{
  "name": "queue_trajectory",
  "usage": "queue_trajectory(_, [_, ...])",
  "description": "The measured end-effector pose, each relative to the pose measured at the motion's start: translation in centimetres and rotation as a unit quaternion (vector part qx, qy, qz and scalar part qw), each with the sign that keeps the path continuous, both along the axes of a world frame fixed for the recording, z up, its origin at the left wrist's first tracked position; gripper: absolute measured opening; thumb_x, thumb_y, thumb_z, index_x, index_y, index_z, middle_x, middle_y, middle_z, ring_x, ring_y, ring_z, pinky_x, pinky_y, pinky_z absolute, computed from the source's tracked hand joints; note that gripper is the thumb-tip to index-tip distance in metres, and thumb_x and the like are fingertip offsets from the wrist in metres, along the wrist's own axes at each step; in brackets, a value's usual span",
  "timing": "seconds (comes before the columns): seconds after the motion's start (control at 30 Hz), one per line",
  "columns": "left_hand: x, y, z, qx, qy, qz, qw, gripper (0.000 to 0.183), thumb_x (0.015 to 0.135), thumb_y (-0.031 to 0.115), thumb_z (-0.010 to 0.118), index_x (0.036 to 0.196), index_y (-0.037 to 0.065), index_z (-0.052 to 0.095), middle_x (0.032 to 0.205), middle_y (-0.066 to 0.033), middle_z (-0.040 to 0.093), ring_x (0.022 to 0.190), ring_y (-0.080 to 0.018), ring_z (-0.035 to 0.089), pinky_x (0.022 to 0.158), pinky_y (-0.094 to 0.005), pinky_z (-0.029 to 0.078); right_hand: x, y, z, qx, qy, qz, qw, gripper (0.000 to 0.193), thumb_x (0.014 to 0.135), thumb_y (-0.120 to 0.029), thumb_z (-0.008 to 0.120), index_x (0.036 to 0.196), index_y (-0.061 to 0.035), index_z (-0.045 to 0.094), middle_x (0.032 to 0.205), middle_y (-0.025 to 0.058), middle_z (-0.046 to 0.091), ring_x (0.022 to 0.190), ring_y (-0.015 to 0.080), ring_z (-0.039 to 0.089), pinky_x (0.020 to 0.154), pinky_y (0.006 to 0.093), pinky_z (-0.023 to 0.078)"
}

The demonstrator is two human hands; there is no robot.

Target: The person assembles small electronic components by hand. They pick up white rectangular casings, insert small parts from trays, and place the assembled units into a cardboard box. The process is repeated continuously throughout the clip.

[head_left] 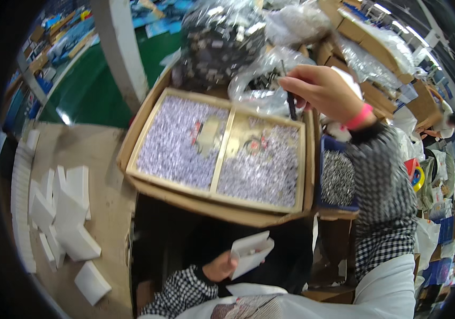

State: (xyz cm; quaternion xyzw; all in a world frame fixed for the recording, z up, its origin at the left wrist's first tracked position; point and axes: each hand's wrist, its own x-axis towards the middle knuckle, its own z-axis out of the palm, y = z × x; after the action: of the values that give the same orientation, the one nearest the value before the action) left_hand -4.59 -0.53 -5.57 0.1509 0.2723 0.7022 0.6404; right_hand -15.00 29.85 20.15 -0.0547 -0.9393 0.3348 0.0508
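Observation:
My left hand (218,267), low in the middle, grips a small white box (249,257) with its top end open; whatever is inside is too small to make out. Raised at the upper right, my right hand (323,91) pinches a dark, slender stick-like thing (291,105) that points downward. Beside it lies a clear plastic bag (243,85) holding dark parts. Below that hand is a wooden tray (222,154) with two compartments, both full of small silvery pieces. Several printed or coloured bits lie on the pieces near the divider.
A cardboard box (185,198) surrounds the tray. Several white boxes (70,212) are piled on the table at the left. A blue bin (329,141) of small metal parts stands right of the tray. Behind rises a large bag (219,45) of dark items. Another person (447,127) is far right.

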Motion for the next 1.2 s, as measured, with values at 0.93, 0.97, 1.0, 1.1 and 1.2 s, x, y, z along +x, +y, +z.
queue_trajectory(0.93, [-0.4,-0.7,4.3,-0.015,0.247,0.183,0.951,0.097,0.081,0.072,0.044,0.139,-0.005,0.028,0.132,-0.0131,0.043,0.122,-0.0195,0.042,0.105,-0.0325,0.030,12.5,-13.5,-6.9,-0.013,-0.024,0.179,0.983,0.016,0.085,-0.024,0.060,0.082,-0.0108,0.069,0.080,0.0046,0.066,0.075,0.0250,0.063,0.064,0.0346,0.051])
queue_trajectory(0.97, [-0.6,-0.9,3.9,-0.009,0.231,0.164,0.959,0.096,0.081,0.071,0.044,0.138,-0.005,0.029,0.132,-0.0131,0.043,0.122,-0.0193,0.042,0.104,-0.0323,0.031,11.6,-12.8,-6.1,0.044,-0.008,0.201,0.979,0.015,0.083,-0.024,0.061,0.084,-0.0110,0.069,0.080,0.0055,0.066,0.073,0.0258,0.063,0.064,0.0353,0.051])
queue_trajectory(1.0, [-0.7,-1.0,3.6,-0.003,0.212,0.148,0.966,0.096,0.081,0.071,0.044,0.137,-0.005,0.030,0.132,-0.0131,0.044,0.122,-0.0190,0.042,0.104,-0.0321,0.031,10.7,-12.0,-5.4,0.091,0.003,0.212,0.973,0.013,0.082,-0.021,0.062,0.084,-0.0102,0.068,0.079,0.0075,0.066,0.072,0.0271,0.063,0.064,0.0358,0.051])
queue_trajectory(1.1, [-0.1,-1.0,3.0,0.000,0.187,0.161,0.969,0.095,0.081,0.071,0.045,0.137,-0.005,0.031,0.128,-0.0142,0.047,0.119,-0.0199,0.045,0.102,-0.0321,0.033,5.5,-10.1,-5.5,0.115,0.076,0.194,0.971,0.012,0.081,-0.015,0.066,0.087,-0.0060,0.069,0.078,0.0111,0.066,0.070,0.0268,0.064,0.063,0.0329,0.051])
queue_trajectory(1.2, [0.0,-0.8,2.9,0.012,0.177,0.142,0.974,0.096,0.080,0.070,0.048,0.138,-0.004,0.030,0.129,-0.0154,0.047,0.119,-0.0215,0.045,0.103,-0.0332,0.034,-0.2,-8.8,-6.6,0.123,0.109,0.144,0.976,0.012,0.082,-0.014,0.064,0.087,-0.0044,0.068,0.079,0.0126,0.066,0.072,0.0277,0.064,0.066,0.0337,0.050])
